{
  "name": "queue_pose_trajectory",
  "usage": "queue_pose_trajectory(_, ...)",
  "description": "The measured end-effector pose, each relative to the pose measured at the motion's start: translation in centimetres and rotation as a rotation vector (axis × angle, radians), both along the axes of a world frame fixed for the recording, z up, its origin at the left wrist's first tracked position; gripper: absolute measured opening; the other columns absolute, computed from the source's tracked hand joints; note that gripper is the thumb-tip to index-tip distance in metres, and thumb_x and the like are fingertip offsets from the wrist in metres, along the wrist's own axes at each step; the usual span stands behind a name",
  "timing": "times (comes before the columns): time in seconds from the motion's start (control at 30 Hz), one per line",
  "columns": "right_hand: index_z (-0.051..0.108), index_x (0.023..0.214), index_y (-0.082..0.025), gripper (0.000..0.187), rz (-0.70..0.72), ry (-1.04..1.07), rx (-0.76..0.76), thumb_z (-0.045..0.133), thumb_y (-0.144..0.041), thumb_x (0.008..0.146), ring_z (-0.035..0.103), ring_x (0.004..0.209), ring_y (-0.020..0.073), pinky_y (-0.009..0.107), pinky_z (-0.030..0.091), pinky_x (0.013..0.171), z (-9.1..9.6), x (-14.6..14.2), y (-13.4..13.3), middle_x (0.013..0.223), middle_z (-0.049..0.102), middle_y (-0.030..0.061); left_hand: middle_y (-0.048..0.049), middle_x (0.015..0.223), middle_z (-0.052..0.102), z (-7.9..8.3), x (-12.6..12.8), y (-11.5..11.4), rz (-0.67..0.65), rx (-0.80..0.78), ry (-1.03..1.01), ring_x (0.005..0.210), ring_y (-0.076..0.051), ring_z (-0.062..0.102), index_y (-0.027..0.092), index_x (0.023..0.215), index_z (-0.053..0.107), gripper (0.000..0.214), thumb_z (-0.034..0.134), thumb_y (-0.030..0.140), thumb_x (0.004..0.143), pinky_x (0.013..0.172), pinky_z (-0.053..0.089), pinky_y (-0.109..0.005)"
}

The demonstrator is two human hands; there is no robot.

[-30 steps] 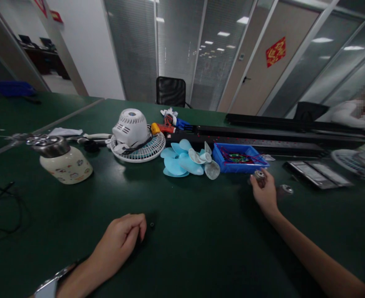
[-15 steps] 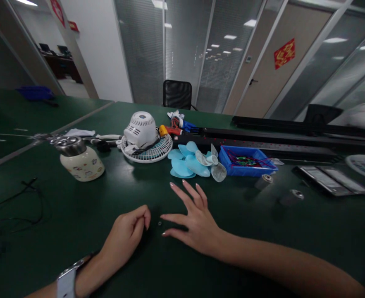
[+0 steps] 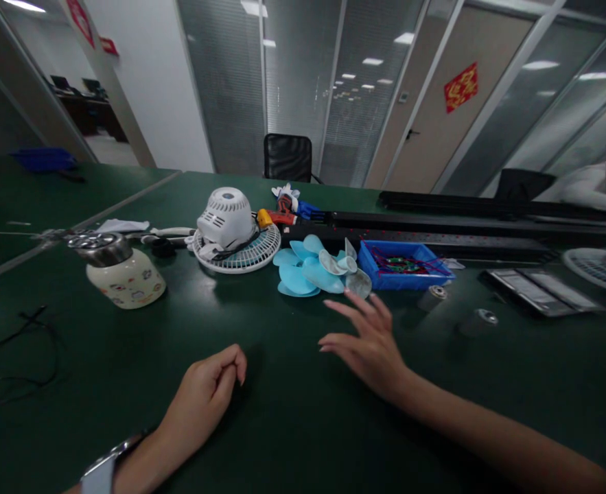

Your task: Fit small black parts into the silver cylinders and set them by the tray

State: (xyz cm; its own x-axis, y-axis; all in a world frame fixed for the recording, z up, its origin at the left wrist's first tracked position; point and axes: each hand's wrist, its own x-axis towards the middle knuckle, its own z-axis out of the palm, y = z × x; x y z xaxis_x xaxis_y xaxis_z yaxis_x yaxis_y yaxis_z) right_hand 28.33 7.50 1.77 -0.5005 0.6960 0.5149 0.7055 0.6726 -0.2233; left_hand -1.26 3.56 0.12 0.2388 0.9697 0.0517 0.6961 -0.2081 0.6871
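The light-blue fan blades (image 3: 303, 271) lie on the green worktop (image 3: 287, 384), a little beyond the fingertips of the right hand (image 3: 369, 346); the grey blade (image 3: 358, 283) at their right end looks nearest to them. On that hand the thumb and forefinger are drawn close together, the other three fingers spread; I cannot tell whether the two tips touch or pinch something small. The left hand (image 3: 204, 391) has its fingers curled into the palm, their inside hidden. Between the two hands runs a broad strip of worktop, giving sideways room, and more stretches from the left fingers out to the blades.

Past the right fingers, the blue tray (image 3: 408, 281) of wires stands just beside the grey blade, and two metal cylinders (image 3: 433, 298) sit to the right of the knuckles, apart from each other. Forward of the left fingers, a white fan housing (image 3: 225, 219) rests on its grille (image 3: 261, 254); the cream bottle (image 3: 127, 281) stands to their left. Farther out, long black rails (image 3: 457, 226) limit forward reach on the right, short of the worktop's far edge.
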Motion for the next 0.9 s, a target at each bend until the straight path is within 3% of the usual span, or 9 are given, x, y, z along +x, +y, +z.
queue_pose_trajectory(0.1,0.074,0.093,-0.035,0.014,-0.34,-0.027,0.246,0.062,-0.038,0.086,0.042,0.133,0.0288,0.059,0.014,0.111,2.2,8.1,1.5,0.12,0.066,0.002,0.0046,0.055,0.048,-0.1,0.0,-0.1,-0.011,-0.005,-0.002,0.05,-0.015,0.051,0.022,0.067,0.05,0.025,0.033,0.021,0.086,0.051,0.036,-0.023)
queue_pose_trajectory(0.17,0.075,0.09,-0.027,0.023,-0.488,-0.052,0.362,0.057,-0.041,0.089,0.05,0.125,0.0295,0.056,0.022,0.107,3.5,13.3,2.7,0.108,0.071,0.0075,0.0051,0.055,0.048,-0.3,0.0,-0.1,-0.01,0.005,-0.008,0.049,-0.015,0.05,0.022,0.067,0.05,0.025,0.034,0.021,0.085,0.051,0.035,-0.023)
queue_pose_trajectory(0.23,0.076,0.086,-0.023,0.031,-0.58,-0.099,0.335,0.054,-0.044,0.089,0.055,0.118,0.0302,0.051,0.031,0.101,4.0,17.2,3.7,0.099,0.073,0.0101,0.0051,0.055,0.049,-0.4,0.0,-0.1,-0.015,0.021,-0.008,0.049,-0.015,0.05,0.022,0.067,0.051,0.025,0.035,0.02,0.085,0.051,0.035,-0.023)
queue_pose_trajectory(0.3,0.077,0.085,-0.022,0.032,-0.61,-0.153,0.232,0.054,-0.044,0.089,0.059,0.111,0.0292,0.045,0.036,0.095,3.7,19.3,4.3,0.096,0.074,0.0104,0.0047,0.056,0.051,-0.5,0.1,0.0,-0.026,0.041,-0.001,0.05,-0.015,0.051,0.022,0.066,0.051,0.025,0.035,0.02,0.085,0.051,0.036,-0.024)
queue_pose_trajectory(0.4,0.078,0.085,-0.023,0.027,-0.637,-0.21,0.131,0.059,-0.042,0.086,0.061,0.106,0.0284,0.042,0.037,0.091,2.8,19.9,4.5,0.096,0.075,0.0092,0.0043,0.057,0.051,-0.6,0.0,0.0,-0.036,0.069,0.013,0.051,-0.015,0.052,0.022,0.065,0.051,0.026,0.034,0.019,0.085,0.053,0.037,-0.024)
queue_pose_trajectory(0.7,0.079,0.084,-0.021,0.034,-0.734,-0.182,0.105,0.057,-0.047,0.085,0.069,0.084,0.0255,0.035,0.046,0.078,2.4,19.2,4.7,0.089,0.076,0.0085,0.0033,0.058,0.053,-0.7,0.1,0.1,-0.062,0.077,0.054,0.054,-0.015,0.054,0.022,0.065,0.05,0.029,0.031,0.018,0.086,0.056,0.038,-0.025)
queue_pose_trajectory(0.8,0.079,0.085,-0.021,0.037,-0.721,-0.175,0.066,0.054,-0.049,0.086,0.07,0.084,0.0252,0.034,0.048,0.077,2.0,19.3,4.9,0.089,0.077,0.0082,0.0036,0.058,0.052,-0.7,0.1,0.0,-0.057,0.088,0.058,0.052,-0.015,0.053,0.022,0.067,0.05,0.028,0.03,0.019,0.086,0.054,0.038,-0.025)
queue_pose_trajectory(0.9,0.078,0.092,-0.022,0.039,-0.687,-0.189,0.096,0.049,-0.048,0.089,0.069,0.095,0.0259,0.039,0.048,0.086,1.7,19.2,4.4,0.096,0.076,0.0082,0.0038,0.057,0.052,-0.6,0.1,-0.1,-0.051,0.092,0.066,0.052,-0.015,0.053,0.022,0.068,0.051,0.028,0.03,0.019,0.086,0.053,0.037,-0.025)
